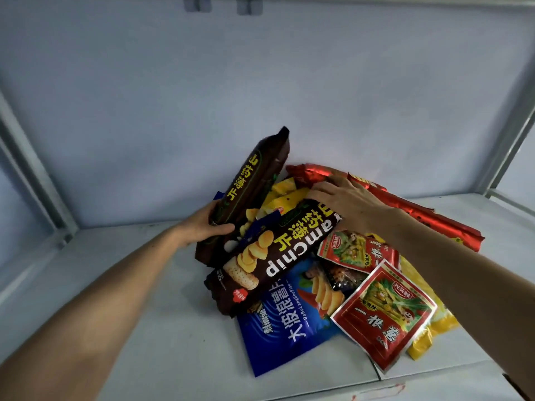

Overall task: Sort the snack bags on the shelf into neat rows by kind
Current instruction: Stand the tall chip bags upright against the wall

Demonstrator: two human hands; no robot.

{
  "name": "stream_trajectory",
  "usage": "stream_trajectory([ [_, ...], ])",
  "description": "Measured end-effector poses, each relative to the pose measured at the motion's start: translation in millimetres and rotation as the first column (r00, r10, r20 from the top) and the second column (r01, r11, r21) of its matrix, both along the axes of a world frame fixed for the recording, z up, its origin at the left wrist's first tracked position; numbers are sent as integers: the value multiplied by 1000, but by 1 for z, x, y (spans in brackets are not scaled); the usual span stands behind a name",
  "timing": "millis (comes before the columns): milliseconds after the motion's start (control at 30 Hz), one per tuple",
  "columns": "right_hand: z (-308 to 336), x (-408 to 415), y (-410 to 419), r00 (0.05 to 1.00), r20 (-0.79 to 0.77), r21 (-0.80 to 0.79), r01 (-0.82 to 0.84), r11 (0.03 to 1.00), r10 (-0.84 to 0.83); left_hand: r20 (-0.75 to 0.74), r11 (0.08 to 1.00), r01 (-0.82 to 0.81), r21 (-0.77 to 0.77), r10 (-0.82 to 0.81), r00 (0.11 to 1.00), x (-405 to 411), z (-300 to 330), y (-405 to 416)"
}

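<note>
A heap of snack bags lies on the white shelf (144, 328). My left hand (207, 225) grips a dark brown yam chip bag (254, 180) and holds it upright and tilted against the heap. A second brown yam chip bag (278, 256) lies across the pile. My right hand (344, 198) rests on the far end of that lying bag, fingers spread and touching yellow packs (285, 198); whether it grips anything is unclear. A blue crisp bag (289, 328) lies underneath at the front. Two red square packets (385, 311) (356, 250) lie on the right.
Long red foil bags (419, 215) stretch behind my right arm toward the right. A yellow bag (428, 334) lies under the red packets. The shelf's back wall (260, 82) stands just behind the heap, and metal posts (37, 175) frame both sides. Bare shelf lies to the left.
</note>
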State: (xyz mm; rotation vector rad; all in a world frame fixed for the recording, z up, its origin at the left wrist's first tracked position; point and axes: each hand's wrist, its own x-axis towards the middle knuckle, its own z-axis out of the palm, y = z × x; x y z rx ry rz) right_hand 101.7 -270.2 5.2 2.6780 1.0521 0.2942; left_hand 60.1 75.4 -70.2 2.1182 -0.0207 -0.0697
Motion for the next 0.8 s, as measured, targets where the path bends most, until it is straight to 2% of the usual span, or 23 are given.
stream_trajectory([
  [133,25,-12,23,998,3,186,-59,981,60,47,983,-87,-161,95,994,-35,-10,23],
  [333,40,-27,64,994,-44,334,-78,939,98,16,965,-116,-234,124,992,-73,-21,60],
  [467,48,-34,78,982,-118,422,-87,902,150,8,978,-99,-184,102,995,-91,-22,74],
  [633,65,-47,92,960,-106,486,-178,856,260,19,967,-175,-185,181,983,-111,-23,89],
  [800,76,-62,103,917,-296,530,-75,845,267,4,984,-169,-62,169,986,-119,-16,105],
])
